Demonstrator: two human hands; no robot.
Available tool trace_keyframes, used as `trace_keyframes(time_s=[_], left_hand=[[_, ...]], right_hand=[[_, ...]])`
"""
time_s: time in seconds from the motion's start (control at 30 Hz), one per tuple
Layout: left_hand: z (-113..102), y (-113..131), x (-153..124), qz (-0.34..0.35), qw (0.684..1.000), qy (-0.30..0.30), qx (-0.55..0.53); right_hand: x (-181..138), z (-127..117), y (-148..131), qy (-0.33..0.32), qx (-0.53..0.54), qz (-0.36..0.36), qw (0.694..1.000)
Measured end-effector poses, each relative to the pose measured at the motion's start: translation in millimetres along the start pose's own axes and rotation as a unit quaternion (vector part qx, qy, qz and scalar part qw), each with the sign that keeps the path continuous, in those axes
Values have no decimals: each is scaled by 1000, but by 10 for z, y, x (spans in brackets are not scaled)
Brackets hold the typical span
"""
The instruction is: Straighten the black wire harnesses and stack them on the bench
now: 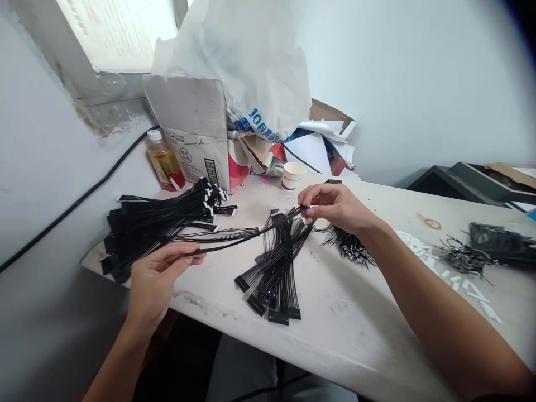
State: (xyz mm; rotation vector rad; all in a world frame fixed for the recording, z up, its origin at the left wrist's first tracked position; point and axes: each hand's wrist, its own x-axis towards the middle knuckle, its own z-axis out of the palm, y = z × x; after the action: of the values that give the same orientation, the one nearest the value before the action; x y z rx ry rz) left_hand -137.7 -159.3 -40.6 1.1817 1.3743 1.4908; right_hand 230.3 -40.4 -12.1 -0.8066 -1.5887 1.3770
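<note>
A thin black cable harness [234, 243] stretches between my two hands above the table. My left hand [161, 273] pinches its left end, beside a large pile of black harnesses [146, 220] with small white connectors. Its other end sits between the thumb and fingers of my right hand [330, 206]. Below it, a smaller fanned heap of black harnesses [280, 262] lies on the table, with wide black connectors toward the front edge. Partly behind my right wrist is a bundle of black wires with bare tips [354, 248].
A bottle [164, 159], a cardboard box [188, 134], a white plastic bag [251, 61] and a paper cup [292, 175] stand at the back. White strips [452, 273], rubber bands [429, 221] and another wire bundle [464, 257] lie to the right on the white table [335, 329].
</note>
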Motion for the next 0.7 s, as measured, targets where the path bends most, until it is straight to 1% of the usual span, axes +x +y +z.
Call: trace_keyframes(time_s=[0.1,0.17,0.23,0.3,0.33,0.4,0.43,0.47,0.53,0.6,0.7], left_hand=[[-11,-6,26,-5,999,28,-24],[-24,-24,42,-11,998,54,-2],[-29,-50,51,-27,998,57,22],[-13,-83,49,-43,998,33,44],[4,-104,44,-38,997,24,66],[48,-157,32,10,989,11,145],[71,-187,25,40,980,0,194],[91,-219,20,67,968,-16,243],[119,-282,17,96,941,-53,320],[130,-329,23,108,925,-71,357],[133,-353,40,115,918,-83,371]], right_hand=[[22,28,12,9,7,-33,999],[34,44,45,44,4,-43,998],[44,68,83,83,-9,-32,996],[51,108,107,101,-27,-10,994],[52,134,111,99,-36,-1,994],[46,189,99,86,-58,6,995],[39,214,87,78,-69,4,995],[31,233,72,72,-79,3,994],[14,255,46,65,-88,1,994],[2,255,30,56,-86,1,995],[-4,243,25,45,-78,-1,996]])
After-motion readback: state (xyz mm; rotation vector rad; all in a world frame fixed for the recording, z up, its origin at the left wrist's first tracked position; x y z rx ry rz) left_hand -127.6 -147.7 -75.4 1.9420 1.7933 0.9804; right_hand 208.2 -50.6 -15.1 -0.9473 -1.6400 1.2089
